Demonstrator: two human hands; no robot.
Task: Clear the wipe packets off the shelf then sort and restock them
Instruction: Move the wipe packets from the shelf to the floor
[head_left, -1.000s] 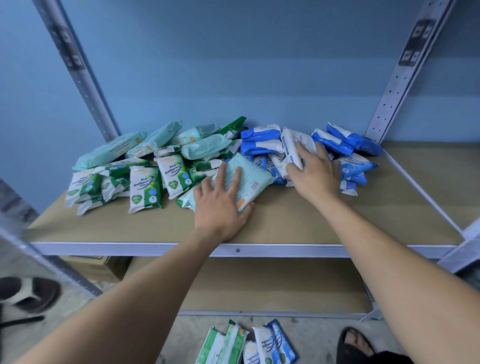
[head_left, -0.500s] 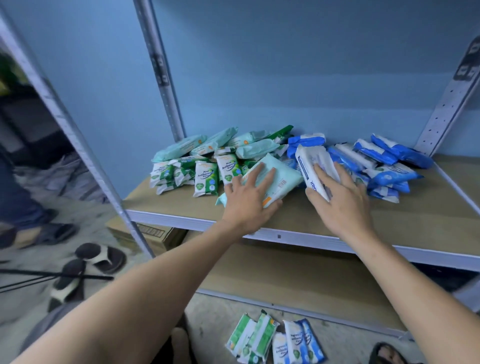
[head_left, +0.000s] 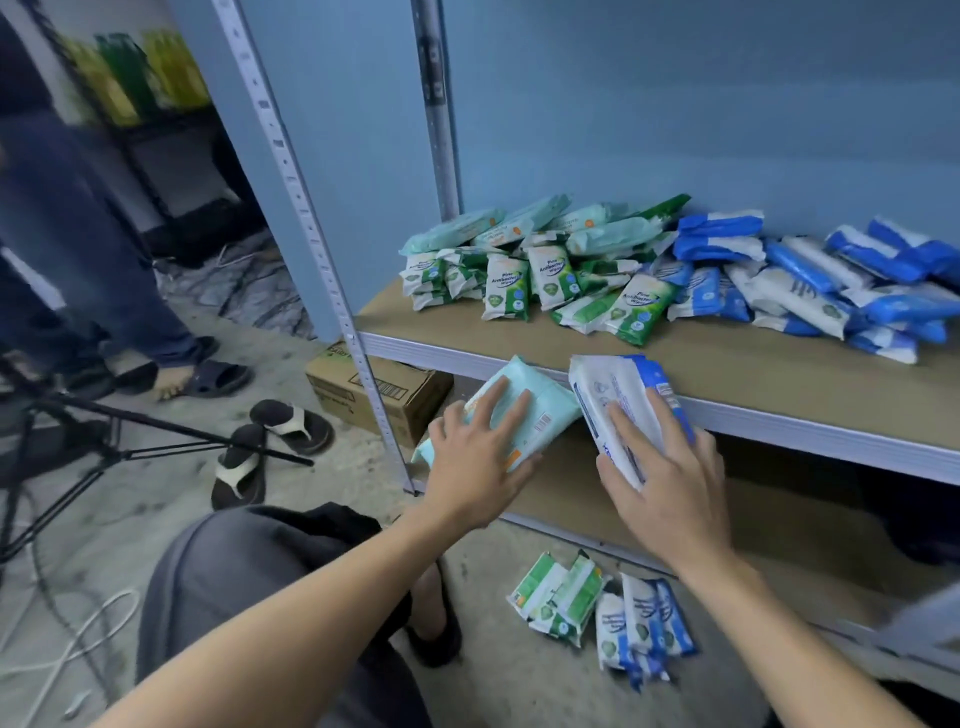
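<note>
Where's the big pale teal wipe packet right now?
Head view, lower centre: the pale teal packet is in the left hand, held in front of the shelf rail, just left of the white-and-blue packet in the right hand.

2 bare forearms (head_left: 322, 618), dark grey trousers (head_left: 234, 587) at the knee, 1 dark slipper (head_left: 441, 636) on the foot.
</note>
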